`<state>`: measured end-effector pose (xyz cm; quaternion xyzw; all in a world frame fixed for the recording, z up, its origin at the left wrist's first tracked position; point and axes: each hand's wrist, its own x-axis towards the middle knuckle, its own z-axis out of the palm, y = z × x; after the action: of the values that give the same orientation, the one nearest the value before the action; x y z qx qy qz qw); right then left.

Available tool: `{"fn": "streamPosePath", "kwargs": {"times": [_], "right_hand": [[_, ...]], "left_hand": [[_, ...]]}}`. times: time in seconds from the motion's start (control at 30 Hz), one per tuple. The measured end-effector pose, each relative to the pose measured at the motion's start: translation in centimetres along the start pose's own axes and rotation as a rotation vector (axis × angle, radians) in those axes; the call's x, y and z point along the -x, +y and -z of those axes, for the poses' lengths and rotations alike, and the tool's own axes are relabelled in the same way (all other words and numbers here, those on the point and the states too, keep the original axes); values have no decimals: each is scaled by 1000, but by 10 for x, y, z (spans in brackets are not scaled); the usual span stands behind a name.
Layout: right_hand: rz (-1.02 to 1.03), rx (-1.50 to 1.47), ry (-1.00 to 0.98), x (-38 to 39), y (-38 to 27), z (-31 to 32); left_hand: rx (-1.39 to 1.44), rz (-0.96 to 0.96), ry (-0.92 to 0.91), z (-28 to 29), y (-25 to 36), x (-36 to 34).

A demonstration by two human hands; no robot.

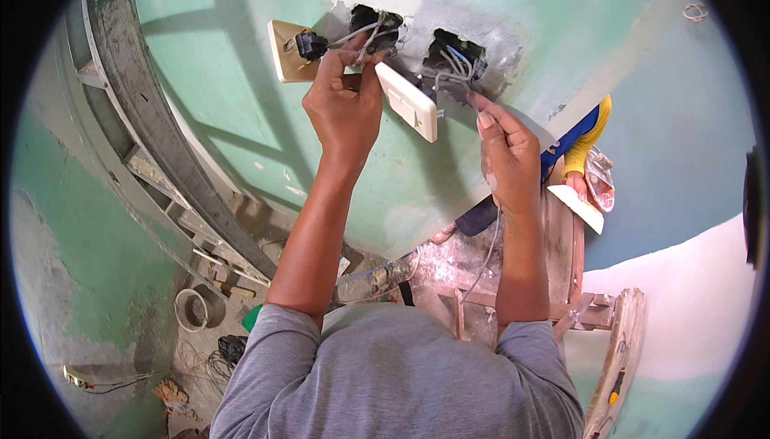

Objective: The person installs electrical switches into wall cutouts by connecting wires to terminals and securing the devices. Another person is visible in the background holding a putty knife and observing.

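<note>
"Left hand [345, 106]?"
"At the left wall hole [362, 17], fingertips drawn together beside grey wires [372, 35] — cannot tell whether its grip is clamped on one."
"Right hand [513, 154]?"
"Below the right wall hole [437, 56], thumb and finger clamped on a grey cord [487, 258] trailing down to the near side."
"Fittings?"
"White switch [407, 104], tilted, between the hands; cream plate [287, 66] with black block [310, 44], just left of the left hand."
</note>
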<state>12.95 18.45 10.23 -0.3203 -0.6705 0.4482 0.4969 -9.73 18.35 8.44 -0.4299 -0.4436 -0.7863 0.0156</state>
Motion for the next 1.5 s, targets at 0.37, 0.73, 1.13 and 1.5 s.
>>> {"fn": "streamPosePath", "kwargs": {"times": [0.37, 0.73, 1.13, 1.5], "right_hand": [[-140, -38, 11, 36, -3, 40], [72, 364, 248, 183, 10, 126], [653, -31, 515, 143, 6, 54], [519, -441, 144, 129, 7, 46]], "left_hand": [[-19, 61, -32, 1, 5, -2], [-115, 109, -116, 35, 22, 29], [19, 53, -1267, 50, 76, 166], [153, 187, -1116, 64, 24, 158]]}}
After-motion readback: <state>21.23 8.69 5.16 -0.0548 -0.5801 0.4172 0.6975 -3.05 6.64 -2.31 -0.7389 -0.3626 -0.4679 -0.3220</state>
